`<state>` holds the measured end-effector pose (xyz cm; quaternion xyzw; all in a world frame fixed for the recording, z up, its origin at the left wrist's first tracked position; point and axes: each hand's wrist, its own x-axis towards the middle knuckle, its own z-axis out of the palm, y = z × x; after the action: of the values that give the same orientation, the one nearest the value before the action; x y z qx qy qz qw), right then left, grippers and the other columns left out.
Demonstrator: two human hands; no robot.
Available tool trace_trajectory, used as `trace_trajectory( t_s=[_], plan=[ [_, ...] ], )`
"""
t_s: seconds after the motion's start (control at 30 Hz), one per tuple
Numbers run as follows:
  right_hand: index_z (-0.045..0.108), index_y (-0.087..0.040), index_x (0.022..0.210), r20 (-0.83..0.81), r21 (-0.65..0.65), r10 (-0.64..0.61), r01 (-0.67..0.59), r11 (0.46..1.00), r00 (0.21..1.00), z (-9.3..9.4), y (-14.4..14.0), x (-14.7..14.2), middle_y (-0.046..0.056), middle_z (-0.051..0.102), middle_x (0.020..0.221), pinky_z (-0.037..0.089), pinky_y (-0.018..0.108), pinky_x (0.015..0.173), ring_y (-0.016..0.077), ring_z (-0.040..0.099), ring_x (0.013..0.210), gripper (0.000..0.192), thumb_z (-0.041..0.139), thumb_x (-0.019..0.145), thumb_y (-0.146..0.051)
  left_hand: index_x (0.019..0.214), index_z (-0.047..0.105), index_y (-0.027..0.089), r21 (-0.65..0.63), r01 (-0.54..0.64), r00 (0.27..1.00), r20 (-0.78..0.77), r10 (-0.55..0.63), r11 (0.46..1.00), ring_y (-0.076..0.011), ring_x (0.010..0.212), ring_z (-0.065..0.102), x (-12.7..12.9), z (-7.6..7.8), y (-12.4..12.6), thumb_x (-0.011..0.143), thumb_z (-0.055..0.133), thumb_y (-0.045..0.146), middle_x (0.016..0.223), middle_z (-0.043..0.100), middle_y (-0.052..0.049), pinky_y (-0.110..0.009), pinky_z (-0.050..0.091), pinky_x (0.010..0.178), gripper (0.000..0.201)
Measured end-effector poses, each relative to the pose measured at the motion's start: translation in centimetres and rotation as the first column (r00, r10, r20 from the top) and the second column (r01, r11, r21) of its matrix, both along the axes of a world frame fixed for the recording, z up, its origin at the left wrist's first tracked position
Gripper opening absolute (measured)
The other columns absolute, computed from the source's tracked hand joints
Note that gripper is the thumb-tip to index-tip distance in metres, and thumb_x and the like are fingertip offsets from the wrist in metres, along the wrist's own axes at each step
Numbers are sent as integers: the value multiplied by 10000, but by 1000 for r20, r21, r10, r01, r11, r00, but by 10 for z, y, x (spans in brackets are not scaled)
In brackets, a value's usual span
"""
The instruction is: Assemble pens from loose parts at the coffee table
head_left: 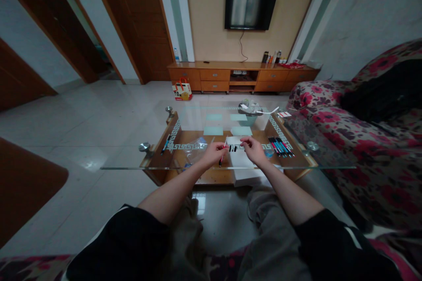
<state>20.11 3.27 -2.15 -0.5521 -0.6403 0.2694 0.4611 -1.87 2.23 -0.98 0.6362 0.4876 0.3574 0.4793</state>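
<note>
My left hand (pixel 215 153) is over the glass coffee table (pixel 231 167), fingers closed on a thin red pen (pixel 223 154) that slants down toward me. My right hand (pixel 253 149) is close beside it, fingertips pinched together near the pen's upper end; what it pinches is too small to tell. Small black pen pieces (pixel 232 148) lie on white paper (pixel 238 140) just beyond both hands. Several coloured pens (pixel 280 146) lie in a row to the right of my right hand.
A clear plastic bag (pixel 195 148) and a dark pen (pixel 165 144) lie left of my hands. A mesh basket (pixel 250 114) stands at the table's far side. A flowered sofa (pixel 362 140) is on the right. A TV cabinet (pixel 244 77) lines the far wall.
</note>
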Motion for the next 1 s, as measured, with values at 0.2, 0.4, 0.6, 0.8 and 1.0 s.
trace_trajectory(
  t_s=[0.2,0.4,0.6,0.8,1.0],
  plan=[
    [674,-192,1037,211,109,81,-106,988,974,1,-6,-7,76,665,1024,504,341,760,171,603,755,226,574,837,-226,948,712,115,-17,-55,998,-36,55,998,-96,486,514,1,-4,2,810,588,254,635,620,9,-191,403,478,232],
    [689,-214,1081,306,140,122,-171,975,944,-5,-3,-13,83,602,1027,500,365,841,213,589,907,269,639,817,-227,893,721,130,23,-52,992,-114,54,998,-114,532,546,-2,-8,5,797,577,272,650,636,0,-194,408,497,224],
    [708,-223,1058,346,175,69,-137,975,936,-11,4,-19,81,602,1012,456,398,940,238,570,993,252,661,811,-215,887,723,138,46,-40,988,-145,46,998,-116,531,553,-4,-7,4,787,566,288,646,637,4,-191,396,493,239],
    [730,-217,1011,368,148,31,-91,985,929,-13,10,-29,84,604,1000,415,401,986,245,551,1012,202,662,821,-224,878,721,133,51,-20,984,-173,29,998,-112,518,538,-6,-7,5,790,559,308,626,638,7,-193,382,493,254],
    [743,-203,946,379,106,3,-47,993,925,-11,11,-37,93,617,974,403,423,980,257,542,1005,155,654,823,-237,889,709,130,22,-19,991,-134,22,1000,-105,497,530,-8,-7,4,790,569,313,631,638,7,-191,389,485,250]
  ],
)
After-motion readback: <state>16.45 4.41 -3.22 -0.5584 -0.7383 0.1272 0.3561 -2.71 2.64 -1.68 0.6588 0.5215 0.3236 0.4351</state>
